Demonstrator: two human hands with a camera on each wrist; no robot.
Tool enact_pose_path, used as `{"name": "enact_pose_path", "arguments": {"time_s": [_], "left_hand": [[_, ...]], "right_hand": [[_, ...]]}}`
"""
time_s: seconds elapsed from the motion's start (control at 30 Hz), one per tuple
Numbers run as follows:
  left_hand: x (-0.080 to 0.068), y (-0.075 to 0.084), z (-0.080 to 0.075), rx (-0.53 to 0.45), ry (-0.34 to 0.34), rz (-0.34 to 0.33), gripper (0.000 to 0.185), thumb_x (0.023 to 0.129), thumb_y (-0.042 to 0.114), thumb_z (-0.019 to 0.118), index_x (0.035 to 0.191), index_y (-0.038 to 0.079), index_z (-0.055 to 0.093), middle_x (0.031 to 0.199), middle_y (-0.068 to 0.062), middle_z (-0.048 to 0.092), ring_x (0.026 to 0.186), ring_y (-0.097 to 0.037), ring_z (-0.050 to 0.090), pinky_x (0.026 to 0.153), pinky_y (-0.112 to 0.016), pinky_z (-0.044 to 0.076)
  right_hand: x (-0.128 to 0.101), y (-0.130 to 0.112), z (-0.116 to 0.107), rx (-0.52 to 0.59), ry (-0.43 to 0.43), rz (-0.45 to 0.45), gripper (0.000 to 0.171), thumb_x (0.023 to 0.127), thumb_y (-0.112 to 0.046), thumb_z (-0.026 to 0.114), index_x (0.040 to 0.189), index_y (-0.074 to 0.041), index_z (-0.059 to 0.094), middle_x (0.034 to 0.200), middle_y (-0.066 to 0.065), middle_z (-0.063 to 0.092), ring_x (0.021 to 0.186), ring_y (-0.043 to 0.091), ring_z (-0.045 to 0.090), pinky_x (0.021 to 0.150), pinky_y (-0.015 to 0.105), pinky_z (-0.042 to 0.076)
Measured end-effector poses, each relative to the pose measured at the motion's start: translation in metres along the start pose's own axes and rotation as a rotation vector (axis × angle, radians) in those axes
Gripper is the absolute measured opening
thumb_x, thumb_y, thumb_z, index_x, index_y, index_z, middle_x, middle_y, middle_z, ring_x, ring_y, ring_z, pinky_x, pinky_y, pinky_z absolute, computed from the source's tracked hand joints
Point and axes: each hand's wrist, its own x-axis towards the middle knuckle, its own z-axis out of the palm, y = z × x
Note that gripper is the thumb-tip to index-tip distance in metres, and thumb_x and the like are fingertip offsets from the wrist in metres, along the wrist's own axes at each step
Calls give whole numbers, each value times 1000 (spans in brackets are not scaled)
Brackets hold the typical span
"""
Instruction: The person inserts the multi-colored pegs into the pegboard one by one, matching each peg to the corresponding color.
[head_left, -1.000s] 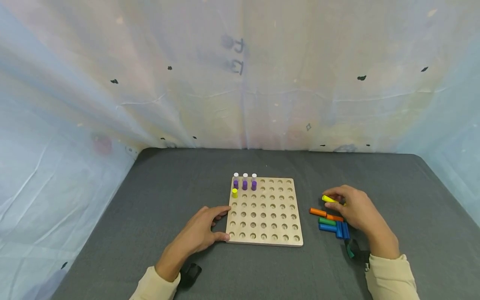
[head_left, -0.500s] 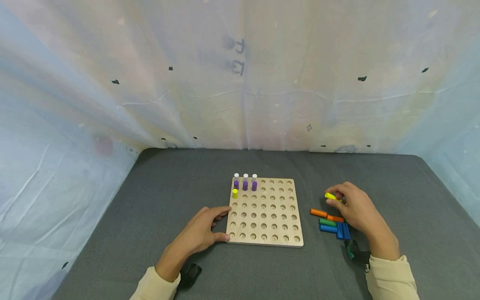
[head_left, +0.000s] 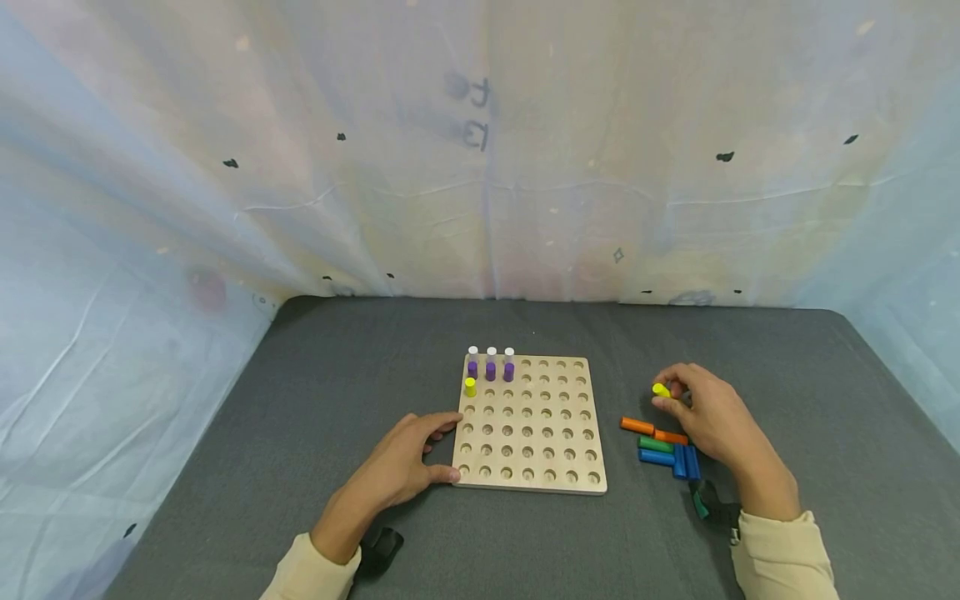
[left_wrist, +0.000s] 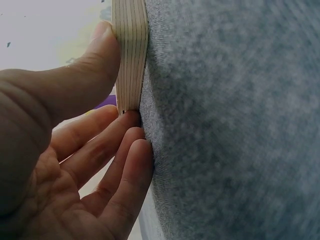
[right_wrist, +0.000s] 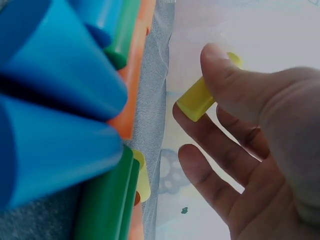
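Left of centre on the wooden pegboard (head_left: 527, 421), my left hand (head_left: 397, 461) touches the board's left edge, thumb at the near corner and fingers further up. The left wrist view shows the board's layered side (left_wrist: 131, 55) against thumb and fingertips. My right hand (head_left: 712, 412) pinches a yellow peg (right_wrist: 196, 100) between thumb and fingers, above the table to the board's right. Several pegs stand in the board's far left holes: white pegs (head_left: 491, 354) at the back, purple pegs (head_left: 491, 372) before them, and one yellow peg (head_left: 470, 387) in front.
Orange pegs (head_left: 637, 426), a green peg (head_left: 656, 445) and blue pegs (head_left: 657, 457) lie in a loose group beside the right hand. Another yellow peg (right_wrist: 143, 185) lies among them in the right wrist view. Grey cloth covers the table (head_left: 360, 350); pale sheeting (head_left: 570, 167) hangs behind.
My right hand has risen slightly, and the yellow peg has turned in its fingers so that less of its length shows. The left hand and board stay in place.
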Motion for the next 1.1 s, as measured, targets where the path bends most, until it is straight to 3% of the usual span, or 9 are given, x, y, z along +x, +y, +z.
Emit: {"name": "enact_pose_path", "arguments": {"time_s": [0.23, 0.57, 0.83, 1.1], "left_hand": [[-1, 1, -1, -4, -2, -5, 72, 70, 25, 90, 136, 23, 61, 110, 4, 63, 94, -10, 53, 83, -34, 48], [1, -1, 0, 8, -12, -12, 74, 70, 26, 90, 137, 22, 60, 113, 5, 64, 97, -10, 54, 85, -35, 49], [1, -1, 1, 2, -5, -10, 74, 70, 26, 90, 137, 23, 60, 114, 4, 64, 97, -10, 54, 85, -35, 49], [0, 0, 0, 1, -4, -12, 73, 69, 27, 90, 137, 24, 61, 112, 4, 64, 94, -9, 53, 83, -35, 49]], "right_hand": [[0, 1, 1, 13, 30, -28, 18, 93, -14, 70, 108, -7, 63, 94, 9, 57, 92, 31, 59, 80, 54, 48], [0, -1, 0, -5, 40, -25, 18, 92, -15, 71, 107, -10, 64, 101, 11, 64, 92, 30, 59, 79, 54, 47], [0, -2, 0, 2, 47, -20, 19, 92, -16, 71, 109, -8, 64, 94, 8, 62, 90, 30, 59, 74, 49, 47], [0, -6, -1, 31, 20, 29, 22, 97, -21, 66, 114, -9, 60, 111, 17, 68, 99, 38, 64, 81, 55, 49]]}}
